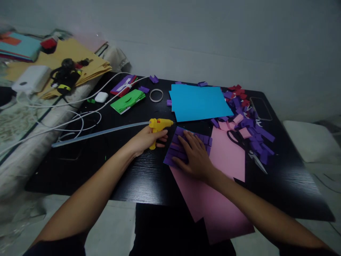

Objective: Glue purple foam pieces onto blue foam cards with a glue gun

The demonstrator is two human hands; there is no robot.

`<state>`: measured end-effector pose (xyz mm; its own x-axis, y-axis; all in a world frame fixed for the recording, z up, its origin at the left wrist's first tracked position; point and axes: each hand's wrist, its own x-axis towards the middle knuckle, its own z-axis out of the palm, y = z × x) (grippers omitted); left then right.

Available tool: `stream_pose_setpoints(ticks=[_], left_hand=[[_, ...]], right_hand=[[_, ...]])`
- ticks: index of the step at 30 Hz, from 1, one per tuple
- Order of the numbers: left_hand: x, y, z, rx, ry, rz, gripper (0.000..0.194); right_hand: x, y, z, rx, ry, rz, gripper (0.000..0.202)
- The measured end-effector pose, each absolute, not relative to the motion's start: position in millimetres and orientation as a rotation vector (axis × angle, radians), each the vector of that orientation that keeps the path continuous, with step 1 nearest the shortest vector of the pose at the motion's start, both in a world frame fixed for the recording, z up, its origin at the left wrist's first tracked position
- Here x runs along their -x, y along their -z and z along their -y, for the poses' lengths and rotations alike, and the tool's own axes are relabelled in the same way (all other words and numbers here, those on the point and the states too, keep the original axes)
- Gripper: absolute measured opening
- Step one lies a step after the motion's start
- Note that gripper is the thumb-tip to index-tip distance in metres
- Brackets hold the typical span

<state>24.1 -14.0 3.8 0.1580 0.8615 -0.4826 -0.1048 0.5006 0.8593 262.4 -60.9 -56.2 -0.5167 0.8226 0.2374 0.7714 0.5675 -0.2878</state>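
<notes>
My left hand point(149, 139) is wrapped round the handle of a yellow glue gun point(160, 124), its nozzle pointing right. A long clear glue stick point(103, 133) sticks out of the gun's back toward the left. My right hand point(196, 156) lies flat with fingers spread on a panel of purple paper strips point(179, 137), pressing on it and hiding part of it. Beneath the panel and my right forearm are pink paper sheets point(226, 153), which hang over the table's front edge.
Blue sheets point(201, 103) lie behind the panel. Scissors point(257, 161) and loose purple and red paper pieces point(255, 135) are at the right, near a phone point(261, 108). Green folded paper point(128, 101), a tape ring point(156, 95) and white cables point(82, 117) lie at the left.
</notes>
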Motion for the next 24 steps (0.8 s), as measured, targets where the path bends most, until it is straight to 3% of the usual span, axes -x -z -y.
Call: stream_pose_setpoints(ticks=[12, 18, 24], left_hand=[[-28.2, 2.7, 14.0, -0.747, -0.824, -1.22, 0.017], [-27.0, 1.2, 8.7, -0.713, -0.901, -1.263, 0.009], [-18.1, 0.0, 2.7, -0.779, -0.954, -1.309, 0.011]], right_hand=[[-257.3, 32.7, 59.7, 1.365, -0.329, 2.443, 0.08], [-241.8, 14.1, 29.9, 1.334, -0.439, 2.179, 0.043], [-235.6, 44.1, 5.4, 1.395, -0.39, 2.152, 0.053]])
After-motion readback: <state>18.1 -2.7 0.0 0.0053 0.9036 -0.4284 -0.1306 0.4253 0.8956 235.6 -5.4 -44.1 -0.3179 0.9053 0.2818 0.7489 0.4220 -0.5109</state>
